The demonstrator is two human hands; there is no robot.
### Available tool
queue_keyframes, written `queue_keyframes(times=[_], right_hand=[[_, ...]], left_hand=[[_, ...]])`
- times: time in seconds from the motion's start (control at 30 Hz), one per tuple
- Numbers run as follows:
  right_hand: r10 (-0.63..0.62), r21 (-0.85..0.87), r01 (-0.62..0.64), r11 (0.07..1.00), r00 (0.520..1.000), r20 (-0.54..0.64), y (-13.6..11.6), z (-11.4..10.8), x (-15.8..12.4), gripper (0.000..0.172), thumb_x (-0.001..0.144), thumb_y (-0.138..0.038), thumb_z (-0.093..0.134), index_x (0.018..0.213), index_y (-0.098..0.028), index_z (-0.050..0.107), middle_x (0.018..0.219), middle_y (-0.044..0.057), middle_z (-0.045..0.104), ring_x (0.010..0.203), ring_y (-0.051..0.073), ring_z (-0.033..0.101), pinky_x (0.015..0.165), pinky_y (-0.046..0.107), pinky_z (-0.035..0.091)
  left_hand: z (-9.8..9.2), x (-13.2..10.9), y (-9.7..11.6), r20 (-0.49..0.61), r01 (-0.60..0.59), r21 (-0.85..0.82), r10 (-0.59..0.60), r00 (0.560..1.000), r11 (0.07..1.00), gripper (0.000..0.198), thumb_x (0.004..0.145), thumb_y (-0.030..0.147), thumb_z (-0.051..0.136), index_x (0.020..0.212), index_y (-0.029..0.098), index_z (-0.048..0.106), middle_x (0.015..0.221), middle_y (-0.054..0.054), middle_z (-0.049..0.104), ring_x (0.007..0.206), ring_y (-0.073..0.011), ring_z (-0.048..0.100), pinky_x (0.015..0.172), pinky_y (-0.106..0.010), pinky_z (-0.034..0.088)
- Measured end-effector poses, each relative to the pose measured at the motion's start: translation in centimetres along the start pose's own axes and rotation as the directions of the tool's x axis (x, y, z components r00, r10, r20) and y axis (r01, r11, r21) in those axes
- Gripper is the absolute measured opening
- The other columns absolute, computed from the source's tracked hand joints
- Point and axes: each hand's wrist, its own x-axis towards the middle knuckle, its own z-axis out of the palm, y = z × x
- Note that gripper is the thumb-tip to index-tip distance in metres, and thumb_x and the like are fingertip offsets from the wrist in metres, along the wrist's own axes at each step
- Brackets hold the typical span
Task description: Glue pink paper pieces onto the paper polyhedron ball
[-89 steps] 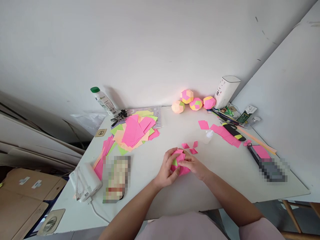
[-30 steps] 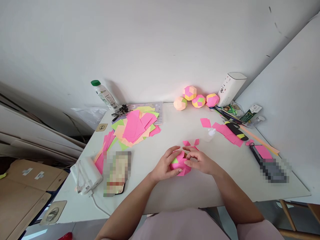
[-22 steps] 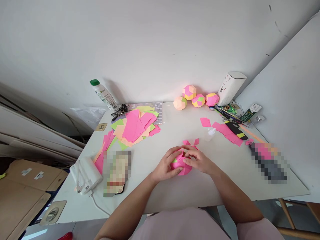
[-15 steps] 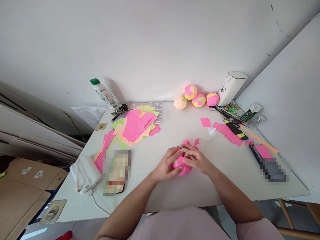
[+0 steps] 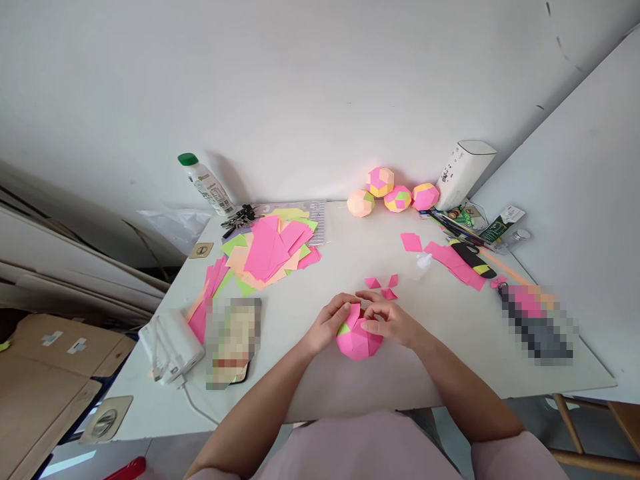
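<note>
From my remote seat, through the head camera, I judge the work to be well along but unfinished. The hollow, many-sided ball of bright pink paper (image 5: 360, 345) sits low at the centre of the view, over the white tabletop (image 5: 345, 260), between the two hands. Its near side looks closed, with neat flat facets and one lime-green paper panel (image 5: 344, 329) at the left. What seems left is the top: I see a dark gap there, and a square pink paper flap (image 5: 354, 313) stands up beside it. Beyond the ball lie small folded pink paper pieces (image 5: 373, 283), loose and apart from it. By the wall, four multicoloured faceted paper balls (image 5: 398, 199) look complete from here, three in a row and one behind.

The left hand (image 5: 327, 325) is narrowed around the pink ball's upper left, with its thumb at the flap and its fingers curled behind; I read that as a hold. The right hand (image 5: 393, 323) is half curled, its thumb by the ball's upper right and its fingertips at the gap. Whether it pinches an edge I cannot tell, since the fingers hide the contact.

Farther right I see a small translucent bottle with a white tip (image 5: 421, 266), and to the left a spread heap of pink, peach, green and yellow paper sheets (image 5: 273, 250).
</note>
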Motion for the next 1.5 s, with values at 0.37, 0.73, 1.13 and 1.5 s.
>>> queue_keyframes(times=[0.37,0.73,1.13,1.5], right_hand=[[-0.004,0.076,-0.005,0.997,0.994,0.111,-0.2,0.4,0.0,0.018,0.077,-0.038,0.068,0.073,-0.022,0.065,0.144,0.005,0.038,0.139,0.025,0.028,0.107,0.043,0.03],[0.004,0.051,-0.011,0.999,0.991,0.133,-0.1,0.5,0.0,0.019,0.077,-0.037,0.068,0.07,-0.02,0.064,0.147,0.006,0.034,0.14,0.026,0.025,0.108,0.045,0.029],[-0.02,0.096,0.007,0.995,0.991,0.13,0.0,1.0,0.1,0.021,0.077,-0.037,0.068,0.067,-0.019,0.062,0.142,0.006,0.039,0.137,0.026,0.031,0.105,0.041,0.033],[-0.019,0.152,-0.002,0.988,0.99,0.138,0.3,1.1,0.3,0.023,0.076,-0.038,0.069,0.066,-0.018,0.061,0.138,0.005,0.041,0.126,0.026,0.044,0.099,0.04,0.038]], left_hand=[[-0.7,0.3,0.5,0.234,0.143,-0.189,-0.097,0.967,0.972,0.025,0.081,0.033,0.051,0.062,0.018,0.044,0.094,-0.005,0.051,0.092,-0.0202,0.051,0.082,-0.035,0.045],[-0.7,0.2,0.5,0.287,0.204,-0.301,-0.116,0.951,0.932,0.028,0.083,0.033,0.056,0.063,0.016,0.044,0.088,-0.003,0.048,0.081,-0.0161,0.047,0.073,-0.029,0.039],[-0.4,-0.1,0.4,0.238,0.135,-0.254,-0.074,0.969,0.958,0.032,0.085,0.035,0.055,0.063,0.016,0.042,0.088,-0.002,0.045,0.082,-0.0148,0.044,0.071,-0.026,0.036],[0.0,-0.1,0.8,0.203,0.123,-0.278,-0.067,0.977,0.953,0.032,0.084,0.036,0.057,0.064,0.017,0.042,0.088,-0.002,0.045,0.077,-0.0135,0.045,0.067,-0.026,0.037]])
